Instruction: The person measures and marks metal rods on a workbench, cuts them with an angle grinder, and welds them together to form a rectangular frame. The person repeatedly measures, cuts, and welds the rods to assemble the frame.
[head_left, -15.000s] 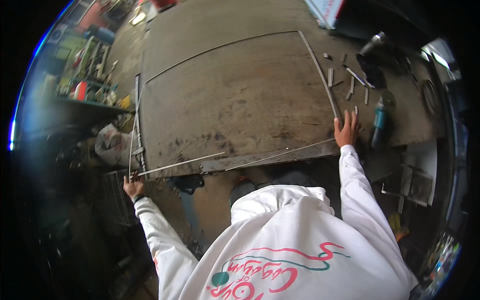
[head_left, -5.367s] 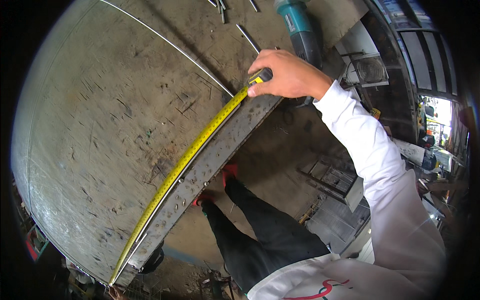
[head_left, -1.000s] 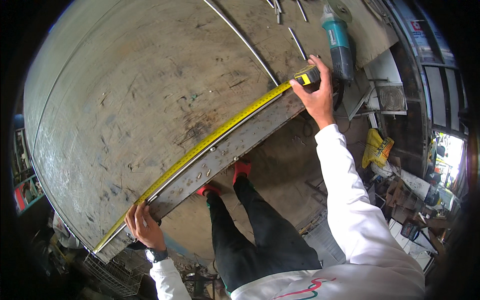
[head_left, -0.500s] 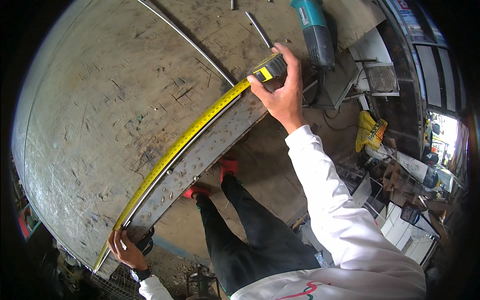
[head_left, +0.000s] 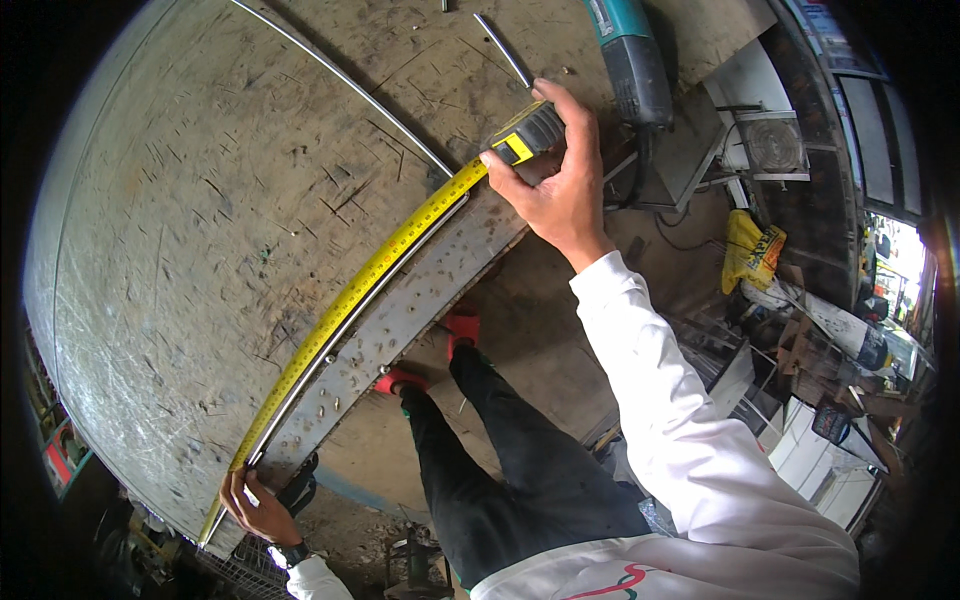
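In my right hand [head_left: 560, 190] is a black and yellow tape measure [head_left: 527, 133], its case gripped between thumb and fingers. A long yellow blade [head_left: 375, 270] runs from it toward the lower left, bowed by the lens. Alongside the blade lies a thin metal rod [head_left: 350, 327], at the edge of a grey steel strip [head_left: 400, 305] on the table's near side. At the lower left my left hand [head_left: 262, 510] has its fingers curled over the blade and rod near their end. What its thumb touches is hidden.
The scratched metal table [head_left: 200, 250] carries another long rod [head_left: 350, 85], a short rod [head_left: 503, 48] and a teal and black power tool [head_left: 635, 70]. Several small metal pieces [head_left: 335, 404] lie on the strip. Right of the table are a yellow bag [head_left: 750, 250] and piled scrap.
The view has tilted slightly. Both hands keep their grips, and the tape measure stays along the rod.
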